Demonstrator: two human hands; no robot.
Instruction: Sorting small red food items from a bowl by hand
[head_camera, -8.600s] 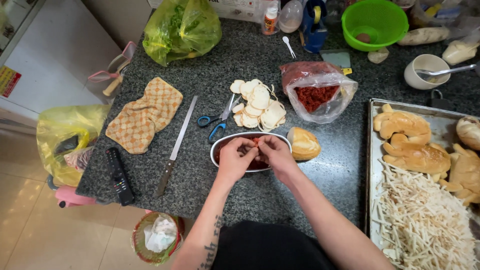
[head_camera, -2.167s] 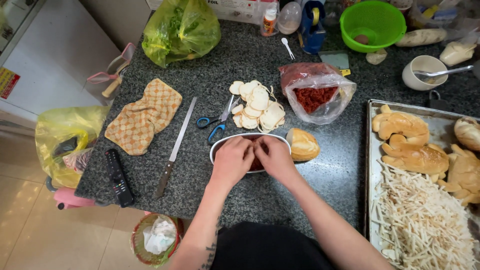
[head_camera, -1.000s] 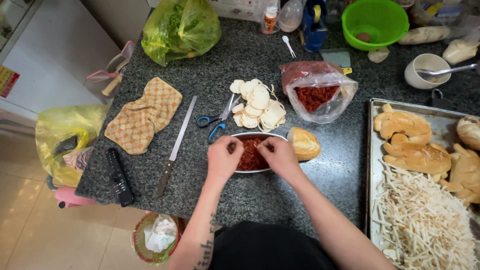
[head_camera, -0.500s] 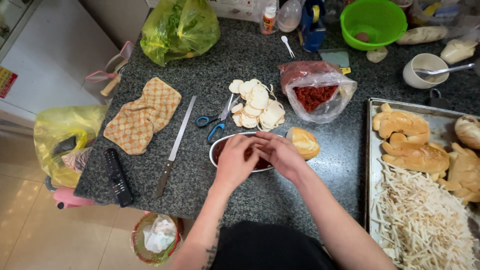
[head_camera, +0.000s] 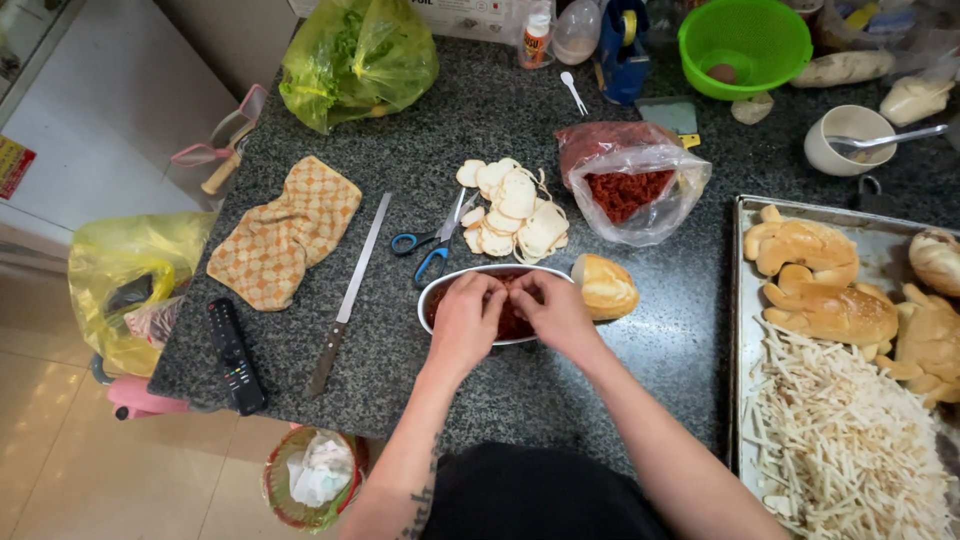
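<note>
The metal bowl (head_camera: 492, 300) sits at the centre of the frame on the dark speckled counter (head_camera: 620, 380). It is a shallow oval dish with a bright rim, filled with a dark red, crumbly filling (head_camera: 512, 322). Its long axis runs left to right across the picture, and its open mouth faces straight up.

Both hands are over the bowl and hide much of it. The left hand (head_camera: 463, 325) and the right hand (head_camera: 556, 312) meet fingertip to fingertip above the filling, fingers curled inward and close together; whether they pinch a bit of the red stuff between them cannot be told.

Just right of the bowl, touching its rim or nearly so, lies a small golden bread roll (head_camera: 604, 287). Just above it is a heap of pale round slices (head_camera: 512, 208), with blue-handled scissors (head_camera: 432, 238) at their left. A clear plastic bag of red filling (head_camera: 632, 182) stands to the upper right. A long knife (head_camera: 348, 295) lies slanting left of the bowl, beyond it a checked cloth (head_camera: 285, 232) and a black remote control (head_camera: 234, 355). At the right edge a metal tray (head_camera: 742, 330) holds baked rolls and pale shredded strips.
</note>
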